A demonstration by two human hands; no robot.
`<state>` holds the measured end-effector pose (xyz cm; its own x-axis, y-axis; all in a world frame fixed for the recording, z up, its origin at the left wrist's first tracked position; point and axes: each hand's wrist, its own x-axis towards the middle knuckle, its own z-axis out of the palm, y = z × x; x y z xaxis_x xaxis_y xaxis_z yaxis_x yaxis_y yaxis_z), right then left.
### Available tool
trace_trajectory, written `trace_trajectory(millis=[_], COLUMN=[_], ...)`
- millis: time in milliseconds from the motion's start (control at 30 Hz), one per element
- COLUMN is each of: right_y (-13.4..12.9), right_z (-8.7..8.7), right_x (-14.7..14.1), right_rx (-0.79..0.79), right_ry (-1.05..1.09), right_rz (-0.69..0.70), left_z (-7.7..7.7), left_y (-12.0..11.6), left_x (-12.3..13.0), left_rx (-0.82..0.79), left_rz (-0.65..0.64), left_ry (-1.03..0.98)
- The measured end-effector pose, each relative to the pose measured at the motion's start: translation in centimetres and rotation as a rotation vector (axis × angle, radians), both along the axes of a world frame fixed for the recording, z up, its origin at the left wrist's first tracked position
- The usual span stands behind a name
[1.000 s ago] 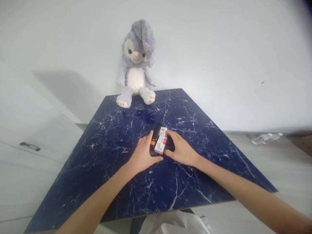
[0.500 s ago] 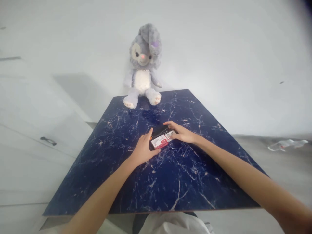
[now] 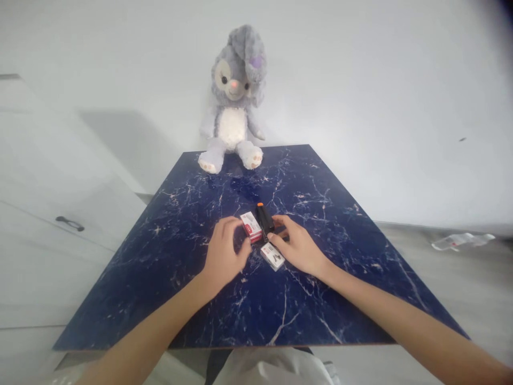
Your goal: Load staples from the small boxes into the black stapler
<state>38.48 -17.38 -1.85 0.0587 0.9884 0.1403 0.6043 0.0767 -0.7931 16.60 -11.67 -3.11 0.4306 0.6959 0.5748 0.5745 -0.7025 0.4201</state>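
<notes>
On the blue table [image 3: 320, 299], my left hand [image 3: 226, 248] has its thumb and fingers at the left side of a small red-and-white box [image 3: 251, 227]. My right hand [image 3: 298, 243] grips the near end of a black stapler-like thing [image 3: 263, 218] with an orange tip, its thumb and fingers on either side. The black thing lies against the right side of the red-and-white box. A smaller white box [image 3: 273, 256] with a dark picture on top lies just in front, below my right thumb.
A grey plush toy [image 3: 232, 101] with a white belly sits at the table's far edge, against the white wall [image 3: 360, 80]. To the left is a white cabinet with a dark handle [image 3: 70, 223]. Clear plastic packaging [image 3: 463, 240] lies on the floor at right.
The black thing and the boxes have turned from lying crosswise to pointing away from me. The small white box now sits apart, nearer to me. My view has shifted slightly.
</notes>
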Motion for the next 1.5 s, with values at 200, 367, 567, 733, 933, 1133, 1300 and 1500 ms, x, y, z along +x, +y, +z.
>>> trace_trajectory(millis=[200, 367, 567, 733, 933, 1133, 1300, 1500], right_y=[3.0, 3.5, 3.0, 2.9, 2.7, 2.5, 2.5, 2.2], right_z=[0.2, 0.0, 0.4, 0.5, -0.6, -1.0, -1.1, -1.3], right_x=[-0.2, 0.0, 0.2, 0.6, 0.6, 0.7, 0.9, 0.8], right_rx=[0.146, 0.160, 0.137, 0.110, 0.153, 0.160, 0.147, 0.125], right_ry=[-0.098, -0.103, -0.100, -0.044, 0.064, 0.100, 0.125, 0.126], right_rz=[-0.006, 0.065, 0.061, 0.074, 0.121, 0.135, 0.136, 0.105], left_z=[-0.1, -0.4, 0.4, 1.4, 3.4, 1.0, 1.1, 0.8], left_y=[-3.1, -2.6, -3.0, -2.1, 5.8, 9.1, 6.8, 1.3], left_x=[1.6, 2.1, 1.4, -0.4, -1.1, 1.0, -0.5, -0.3], left_rx=[0.097, 0.124, 0.070, -0.015, -0.154, -0.377, -0.451, -0.664], left_rz=[-0.286, -0.339, -0.348, -0.435, -0.035, -0.206, -0.304, -0.240], left_ry=[0.366, 0.428, 0.424, 0.345, -0.003, 0.037, 0.168, 0.059])
